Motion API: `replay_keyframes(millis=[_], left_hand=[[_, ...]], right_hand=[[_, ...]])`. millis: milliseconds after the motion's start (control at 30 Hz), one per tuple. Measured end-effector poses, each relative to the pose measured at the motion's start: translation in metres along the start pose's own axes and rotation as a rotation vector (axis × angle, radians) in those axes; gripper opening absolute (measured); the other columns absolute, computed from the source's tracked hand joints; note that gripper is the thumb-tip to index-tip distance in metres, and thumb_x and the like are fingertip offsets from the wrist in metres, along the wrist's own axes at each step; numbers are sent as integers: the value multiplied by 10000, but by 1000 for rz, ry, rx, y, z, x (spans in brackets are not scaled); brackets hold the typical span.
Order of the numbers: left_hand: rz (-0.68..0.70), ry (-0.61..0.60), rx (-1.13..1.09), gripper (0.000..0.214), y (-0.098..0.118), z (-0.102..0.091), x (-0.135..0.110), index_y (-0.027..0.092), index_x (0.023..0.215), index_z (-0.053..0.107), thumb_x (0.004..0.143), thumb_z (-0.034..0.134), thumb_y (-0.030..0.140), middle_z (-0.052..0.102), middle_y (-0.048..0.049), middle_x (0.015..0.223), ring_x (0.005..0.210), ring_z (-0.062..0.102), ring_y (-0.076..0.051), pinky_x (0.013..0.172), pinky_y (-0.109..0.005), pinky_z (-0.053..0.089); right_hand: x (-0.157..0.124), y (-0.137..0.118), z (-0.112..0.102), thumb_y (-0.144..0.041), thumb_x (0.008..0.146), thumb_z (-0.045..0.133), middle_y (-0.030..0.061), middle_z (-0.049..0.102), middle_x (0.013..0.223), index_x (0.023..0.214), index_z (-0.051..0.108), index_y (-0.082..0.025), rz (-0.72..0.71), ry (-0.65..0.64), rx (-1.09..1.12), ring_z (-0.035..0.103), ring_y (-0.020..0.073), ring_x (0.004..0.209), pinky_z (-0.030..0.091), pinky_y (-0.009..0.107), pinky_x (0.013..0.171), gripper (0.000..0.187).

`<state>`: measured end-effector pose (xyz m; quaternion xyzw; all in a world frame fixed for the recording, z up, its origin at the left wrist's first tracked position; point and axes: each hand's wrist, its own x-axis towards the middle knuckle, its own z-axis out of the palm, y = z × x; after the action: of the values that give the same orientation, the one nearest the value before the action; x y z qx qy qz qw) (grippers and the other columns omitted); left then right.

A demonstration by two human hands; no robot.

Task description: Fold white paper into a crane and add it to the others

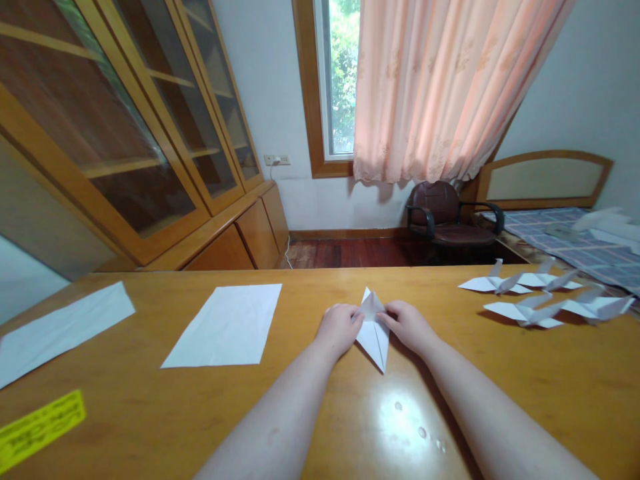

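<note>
Between my two hands a folded sheet of white origami paper lies on the wooden desk, kite-shaped, with one point toward me and a raised flap near the far end. My left hand grips its left edge, fingers closed at the fold. On the opposite edge, my right hand pinches the paper with thumb and fingers. Part of each edge is hidden under the fingertips. Several finished white paper cranes stand to the right of my right hand, apart from it.
Left of my hands lies a flat white sheet, with a white paper strip farther left. A yellow label is at the near left of the desk. Beyond the desk are a brown chair, a glass-doored cabinet and a bed.
</note>
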<state>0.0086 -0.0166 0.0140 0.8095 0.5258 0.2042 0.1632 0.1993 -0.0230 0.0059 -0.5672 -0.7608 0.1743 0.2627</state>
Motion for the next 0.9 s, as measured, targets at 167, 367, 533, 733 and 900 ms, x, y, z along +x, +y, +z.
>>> replay_keyframes(millis=[167,367,533,733,900], left_hand=[[-6,-8,-14,279,1,-1,0,204,800,691,849,452,339,685,-41,811,771,571,-186,690,-280,389],[-28,-15,-17,287,3,-2,0,200,806,693,851,451,348,690,-49,825,794,580,-192,711,-282,396],[-36,-21,-27,279,4,-4,0,198,807,693,852,458,341,694,-51,832,799,587,-197,709,-289,399],[-29,-16,-25,270,3,-3,0,196,796,689,849,462,332,691,-44,818,784,582,-190,694,-282,392],[-30,-17,-28,268,1,-1,0,195,790,686,846,464,333,691,-45,823,791,580,-188,700,-276,391]], right_hand=[[1,-2,-1,-330,837,472,15,557,639,595,525,-183,9,-3,-11,488,152,641,329,260,603,288],[0,-2,-2,-335,837,471,18,562,641,600,534,-184,14,-4,-6,490,153,640,328,260,601,288],[0,-2,-1,-338,837,471,18,560,637,599,537,-185,26,-4,-11,488,155,637,328,262,598,290],[0,-2,-2,-330,835,475,18,566,646,614,546,-182,22,-9,-1,495,157,644,330,260,604,276],[0,-1,0,-335,837,473,20,577,659,627,554,-182,30,-10,2,507,158,658,335,259,614,272]])
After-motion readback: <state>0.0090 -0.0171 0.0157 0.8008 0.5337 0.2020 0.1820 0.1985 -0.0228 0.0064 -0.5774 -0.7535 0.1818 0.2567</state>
